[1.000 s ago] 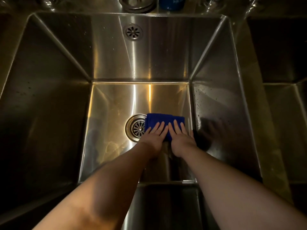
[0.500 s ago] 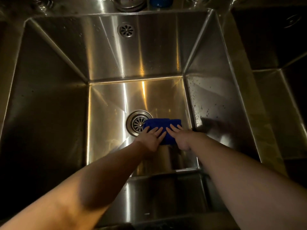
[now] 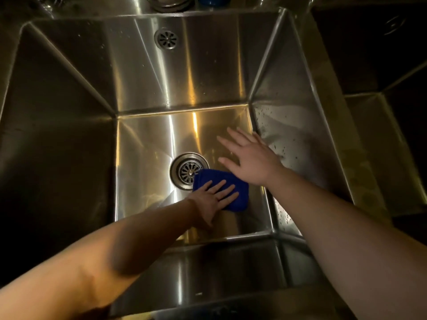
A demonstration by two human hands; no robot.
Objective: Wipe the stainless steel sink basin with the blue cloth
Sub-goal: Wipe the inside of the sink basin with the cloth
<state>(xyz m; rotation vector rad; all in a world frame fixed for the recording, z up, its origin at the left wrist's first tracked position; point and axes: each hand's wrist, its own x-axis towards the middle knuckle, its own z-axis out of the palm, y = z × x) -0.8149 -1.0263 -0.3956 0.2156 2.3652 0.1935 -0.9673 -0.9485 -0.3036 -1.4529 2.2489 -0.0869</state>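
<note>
Dim warm light; dark neighbouring basin (image 3: 365, 56) rightward.

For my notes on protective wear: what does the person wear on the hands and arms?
Nothing shows. The left hand and right hand are bare, without gloves, and I see no ring, watch or bracelet. The left forearm and right forearm are bare too; no sleeve is in view.

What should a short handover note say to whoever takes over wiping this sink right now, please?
Left hand: flat, fingers straight, pressing the cloth onto the floor of the sink, just right of the drain and overlapping its rim.
Right hand: open, fingers spread, off the cloth, over the floor near the right wall; contact unclear.
Done: cannot tell how much has been wiped.
Left: the right wall shows droplets; wipe it, then probably the other walls.
</note>
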